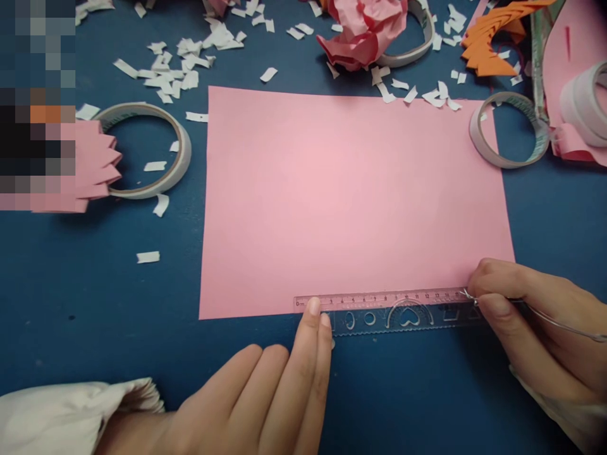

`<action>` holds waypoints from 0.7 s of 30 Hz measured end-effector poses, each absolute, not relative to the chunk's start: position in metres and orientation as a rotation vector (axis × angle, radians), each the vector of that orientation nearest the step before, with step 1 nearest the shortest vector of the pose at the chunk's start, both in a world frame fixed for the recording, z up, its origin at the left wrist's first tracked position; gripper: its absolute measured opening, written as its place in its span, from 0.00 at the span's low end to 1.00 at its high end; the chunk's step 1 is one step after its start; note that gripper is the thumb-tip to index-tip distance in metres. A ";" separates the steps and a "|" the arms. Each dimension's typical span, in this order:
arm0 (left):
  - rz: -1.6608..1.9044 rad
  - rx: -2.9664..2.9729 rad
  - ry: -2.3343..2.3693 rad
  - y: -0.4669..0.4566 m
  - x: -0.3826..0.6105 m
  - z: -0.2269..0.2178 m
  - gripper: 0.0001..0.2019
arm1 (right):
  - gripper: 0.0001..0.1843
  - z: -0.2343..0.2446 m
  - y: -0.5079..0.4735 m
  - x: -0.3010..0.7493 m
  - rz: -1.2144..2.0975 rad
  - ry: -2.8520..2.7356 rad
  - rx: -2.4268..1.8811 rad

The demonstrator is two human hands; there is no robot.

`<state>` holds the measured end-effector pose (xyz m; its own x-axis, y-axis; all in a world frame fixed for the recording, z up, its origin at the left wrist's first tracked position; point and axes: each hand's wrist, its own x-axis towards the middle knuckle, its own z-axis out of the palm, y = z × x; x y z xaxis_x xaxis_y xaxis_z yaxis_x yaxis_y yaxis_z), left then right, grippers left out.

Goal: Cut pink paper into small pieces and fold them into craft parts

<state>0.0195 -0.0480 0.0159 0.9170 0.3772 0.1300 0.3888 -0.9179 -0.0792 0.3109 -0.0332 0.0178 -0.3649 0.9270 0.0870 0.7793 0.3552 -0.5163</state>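
A sheet of pink paper [351, 189] lies flat, with a clear plastic ruler [379, 308] along its near edge. The ruler's numbered strip overlaps the paper, and its stencil cut-outs extend over the blue table. My left hand [279, 385] has its fingers stretched out, two fingertips pressing the ruler near its zero end. At the other end, my right hand [540, 328] pinches a thin silvery wire [559, 322] whose twisted tip is by the ruler's 15 mark. That hand hides the ruler's right end and the paper's near right corner.
One tape roll [478, 148] overlaps the paper's far right corner; another tape roll [184, 148] lies left, touching a pleated pink paper piece [97, 164]. White scraps [184, 63], crumpled pink paper [360, 31] and folded orange paper [488, 44] lie at the back of the blue table [118, 316].
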 end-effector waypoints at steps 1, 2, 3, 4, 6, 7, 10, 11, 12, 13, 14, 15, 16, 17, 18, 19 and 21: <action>-0.170 -2.972 -0.583 -0.047 0.020 0.016 0.24 | 0.09 0.018 -0.035 0.310 0.529 -2.246 -1.549; -0.178 -2.974 -0.578 -0.047 0.020 0.015 0.24 | 0.09 0.019 -0.037 0.309 0.482 -2.233 -1.598; -0.188 -2.977 -0.577 -0.047 0.020 0.015 0.23 | 0.09 0.019 -0.038 0.308 0.448 -2.238 -1.615; -0.204 -2.981 -0.581 -0.047 0.020 0.014 0.23 | 0.09 0.019 -0.039 0.308 0.415 -2.235 -1.639; -0.219 -2.986 -0.606 -0.047 0.019 0.013 0.23 | 0.09 0.019 -0.040 0.308 0.381 -2.236 -1.663; -0.215 -2.986 -0.618 -0.048 0.019 0.013 0.22 | 0.09 0.019 -0.040 0.308 0.378 -2.239 -1.668; -0.196 -2.979 -0.629 -0.049 0.018 0.013 0.22 | 0.09 0.020 -0.037 0.310 0.394 -2.265 -1.590; -0.190 -2.978 -0.624 -0.049 0.018 0.013 0.23 | 0.09 0.020 -0.036 0.311 0.407 -2.277 -1.555; -0.194 -2.978 -0.615 -0.049 0.018 0.013 0.23 | 0.10 0.020 -0.035 0.312 0.424 -2.283 -1.534; -0.200 -2.976 -0.609 -0.049 0.018 0.013 0.24 | 0.10 0.020 -0.035 0.312 0.445 -2.288 -1.533; -0.208 -2.977 -0.601 -0.049 0.018 0.013 0.24 | 0.10 0.020 -0.035 0.312 0.464 -2.293 -1.533; -0.226 -2.973 -0.594 -0.049 0.019 0.013 0.24 | 0.09 0.020 -0.035 0.312 0.482 -2.291 -1.533; -0.234 -2.976 -0.585 -0.049 0.019 0.013 0.25 | 0.09 0.020 -0.036 0.311 0.494 -2.280 -1.536; -0.241 -2.976 -0.584 -0.049 0.020 0.013 0.25 | 0.09 0.019 -0.036 0.311 0.489 -2.259 -1.547; -0.251 -2.976 -0.588 -0.049 0.020 0.013 0.26 | 0.09 0.018 -0.036 0.311 0.470 -2.231 -1.578; -0.258 -2.974 -0.600 -0.049 0.021 0.013 0.26 | 0.09 0.017 -0.035 0.311 0.466 -2.224 -1.572; -0.262 -2.971 -0.628 -0.050 0.021 0.011 0.25 | 0.09 0.016 -0.032 0.313 0.490 -2.254 -1.511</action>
<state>0.0209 -0.0501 0.0113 0.9006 0.3927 0.1864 0.4088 -0.9109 -0.0562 0.3126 -0.0320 0.0156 -0.3487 0.9297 0.1183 0.7967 0.3606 -0.4851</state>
